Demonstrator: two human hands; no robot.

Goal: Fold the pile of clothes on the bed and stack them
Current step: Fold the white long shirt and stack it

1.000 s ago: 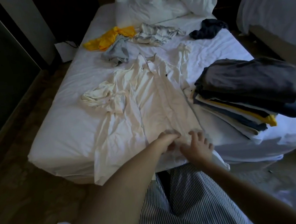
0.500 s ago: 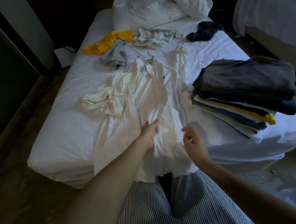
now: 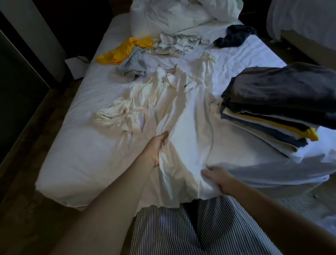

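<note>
The white long-sleeved shirt (image 3: 182,115) lies spread lengthwise down the middle of the bed (image 3: 79,161), hem hanging over the near edge, laid flat so it can be folded. The left hand (image 3: 155,149) curls around a bunched ridge of fabric on the shirt's left side; the right hand (image 3: 218,177) presses on the hem, fingers closing on cloth. The folded stack (image 3: 280,103) sits at the near right corner, clear of the work. 4 unfolded garments wait near the far edge.

Bed (image 3: 79,157) bears shirt (image 3: 185,121), stack (image 3: 280,103), perhaps duvet (image 3: 187,2).
</note>
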